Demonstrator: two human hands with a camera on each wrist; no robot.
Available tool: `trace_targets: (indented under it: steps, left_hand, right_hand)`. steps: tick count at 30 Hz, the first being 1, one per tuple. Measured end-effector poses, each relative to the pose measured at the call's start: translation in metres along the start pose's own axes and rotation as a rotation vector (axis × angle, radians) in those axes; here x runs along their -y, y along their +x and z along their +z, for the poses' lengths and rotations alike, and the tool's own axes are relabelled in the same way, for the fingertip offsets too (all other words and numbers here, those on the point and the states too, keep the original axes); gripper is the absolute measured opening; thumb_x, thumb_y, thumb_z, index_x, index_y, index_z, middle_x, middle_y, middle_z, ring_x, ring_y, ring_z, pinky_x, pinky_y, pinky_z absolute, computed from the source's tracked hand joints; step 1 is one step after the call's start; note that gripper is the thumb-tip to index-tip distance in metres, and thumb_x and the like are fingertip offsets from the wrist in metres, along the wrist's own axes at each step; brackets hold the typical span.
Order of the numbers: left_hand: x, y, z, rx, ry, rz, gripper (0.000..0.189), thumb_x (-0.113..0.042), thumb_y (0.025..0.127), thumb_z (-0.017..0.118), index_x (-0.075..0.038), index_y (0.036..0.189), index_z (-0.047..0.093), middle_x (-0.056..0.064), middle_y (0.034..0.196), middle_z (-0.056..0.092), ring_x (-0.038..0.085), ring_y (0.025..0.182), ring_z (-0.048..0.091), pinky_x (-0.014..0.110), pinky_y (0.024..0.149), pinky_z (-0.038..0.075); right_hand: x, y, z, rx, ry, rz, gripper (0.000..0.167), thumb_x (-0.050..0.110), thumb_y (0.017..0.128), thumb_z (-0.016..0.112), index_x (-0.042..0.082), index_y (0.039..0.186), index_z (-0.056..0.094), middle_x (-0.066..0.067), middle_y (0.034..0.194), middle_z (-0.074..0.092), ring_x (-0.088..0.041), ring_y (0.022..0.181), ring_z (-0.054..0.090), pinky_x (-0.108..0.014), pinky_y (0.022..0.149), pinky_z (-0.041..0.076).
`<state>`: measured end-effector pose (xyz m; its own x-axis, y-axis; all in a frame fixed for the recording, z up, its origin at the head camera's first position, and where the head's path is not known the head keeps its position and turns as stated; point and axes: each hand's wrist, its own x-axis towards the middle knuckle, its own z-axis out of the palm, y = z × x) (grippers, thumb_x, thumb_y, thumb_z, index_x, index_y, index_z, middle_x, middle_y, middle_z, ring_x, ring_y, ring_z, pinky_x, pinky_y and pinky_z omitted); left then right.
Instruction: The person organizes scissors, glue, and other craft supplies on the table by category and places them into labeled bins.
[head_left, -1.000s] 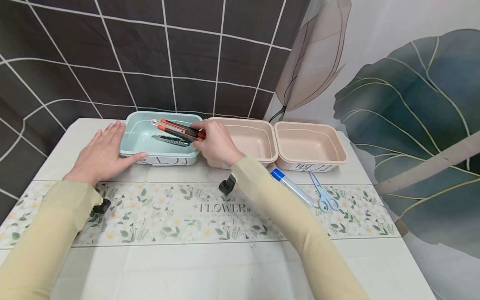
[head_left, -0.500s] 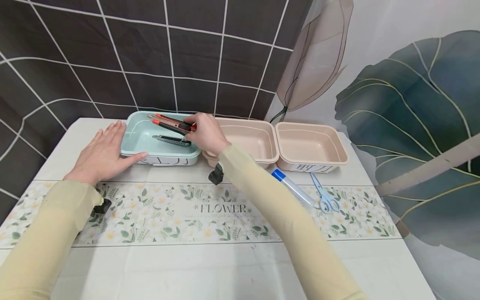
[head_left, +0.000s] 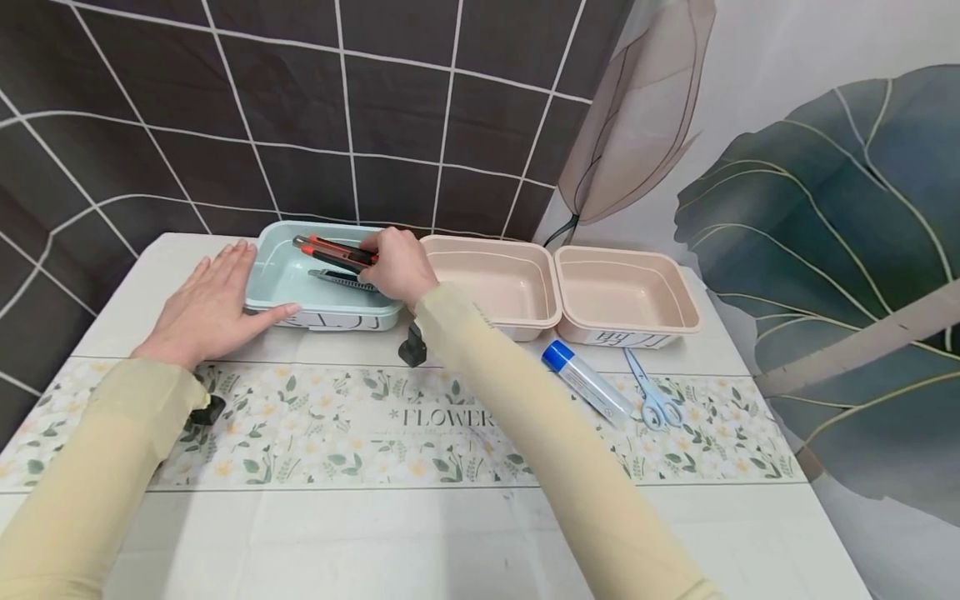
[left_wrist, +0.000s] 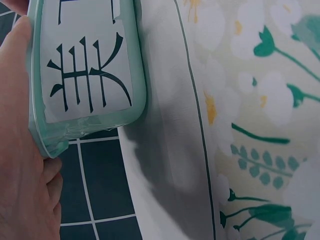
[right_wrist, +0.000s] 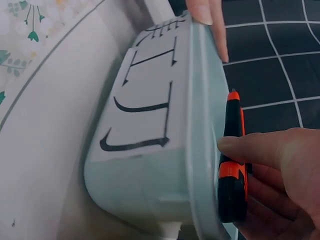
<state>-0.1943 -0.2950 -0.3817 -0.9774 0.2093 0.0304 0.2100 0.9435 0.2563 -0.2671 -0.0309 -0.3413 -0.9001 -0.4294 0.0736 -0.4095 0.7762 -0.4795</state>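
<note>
Thumb and fingers of the right hand (head_left: 401, 267) pinch two red-black cutters (head_left: 337, 250) at the blue tub's (head_left: 277, 275) mouth, tips pointing left. The left hand (head_left: 206, 304) lies along the tub's left end, fingers extended, thumb apart at the front. A grey cutter (head_left: 337, 278) lies inside. Good handling probably calls for a level grip on both handles, tips clear of the left hand, tub steadied. Rightward: two pink tubs (head_left: 630, 296).
</note>
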Motion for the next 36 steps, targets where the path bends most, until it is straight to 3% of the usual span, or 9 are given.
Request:
trace_targets:
  steps: [11,19,22,24,30,31,33,36]
  left_hand:
    - [-0.008,0.004,0.002,0.001,-0.012,0.009,0.113,-0.073,0.094,0.049,0.008,0.160,0.005,0.030,0.165,0.008,0.045,0.152,0.007,0.054,0.123,0.000]
    - [-0.008,0.004,0.002,-0.004,-0.005,0.004,0.113,-0.073,0.094,0.048,0.008,0.159,0.005,0.031,0.164,0.009,0.045,0.152,0.007,0.054,0.123,0.001]
    - [-0.007,0.003,0.001,-0.005,-0.004,0.001,0.113,-0.073,0.094,0.048,0.008,0.159,0.005,0.031,0.164,0.009,0.045,0.152,0.007,0.054,0.123,0.001]
    - [-0.006,0.002,0.001,-0.002,-0.004,-0.003,0.113,-0.073,0.094,0.048,0.008,0.159,0.005,0.031,0.164,0.009,0.045,0.152,0.007,0.054,0.123,0.000]
    - [-0.004,0.000,0.000,-0.001,0.000,-0.005,0.112,-0.073,0.094,0.047,0.009,0.159,0.005,0.031,0.164,0.008,0.045,0.152,0.007,0.054,0.123,0.001]
    - [-0.004,0.000,-0.001,-0.001,0.000,-0.005,0.112,-0.073,0.095,0.047,0.009,0.159,0.005,0.032,0.164,0.008,0.045,0.152,0.007,0.054,0.123,0.000]
    - [-0.004,-0.001,-0.001,-0.003,0.000,-0.004,0.112,-0.072,0.095,0.047,0.009,0.159,0.005,0.032,0.164,0.008,0.045,0.151,0.007,0.054,0.123,0.000]
    - [-0.004,-0.002,-0.002,-0.005,0.000,-0.006,0.112,-0.072,0.095,0.047,0.009,0.159,0.005,0.032,0.164,0.008,0.045,0.151,0.007,0.054,0.123,0.000]
  right_hand:
    - [-0.001,0.001,0.012,0.032,-0.070,0.033,0.046,0.017,0.087,0.083,0.012,0.131,0.072,0.001,0.124,0.070,-0.014,0.109,0.063,-0.022,0.092,0.049]
    - [0.004,0.004,0.011,-0.011,-0.081,0.039,0.057,0.025,0.090,0.080,0.014,0.143,0.062,-0.002,0.133,0.067,-0.014,0.115,0.062,-0.020,0.096,0.047]
    - [0.008,0.003,0.006,-0.023,-0.070,0.017,0.056,0.028,0.091,0.079,0.013,0.143,0.062,-0.003,0.130,0.069,-0.016,0.112,0.064,-0.021,0.093,0.049]
    - [0.010,0.002,0.002,-0.026,-0.052,0.014,0.056,0.030,0.092,0.079,0.013,0.142,0.062,-0.005,0.118,0.074,-0.017,0.104,0.066,-0.021,0.092,0.049]
    - [0.012,-0.003,-0.005,-0.038,0.001,0.003,0.053,0.031,0.092,0.078,0.013,0.141,0.064,-0.002,0.123,0.072,-0.017,0.113,0.063,-0.019,0.096,0.047]
    - [0.012,-0.004,-0.006,-0.035,0.012,-0.002,0.053,0.031,0.093,0.078,0.013,0.141,0.064,-0.002,0.121,0.073,-0.016,0.108,0.065,-0.019,0.093,0.047]
    - [0.012,-0.007,-0.009,-0.023,0.036,-0.009,0.053,0.031,0.093,0.077,0.013,0.142,0.063,-0.003,0.102,0.076,-0.015,0.081,0.064,-0.017,0.083,0.047]
    - [0.011,-0.013,-0.014,-0.008,0.089,-0.017,0.054,0.031,0.094,0.076,0.011,0.143,0.062,-0.002,0.069,0.069,-0.013,0.050,0.045,-0.021,0.066,0.044]
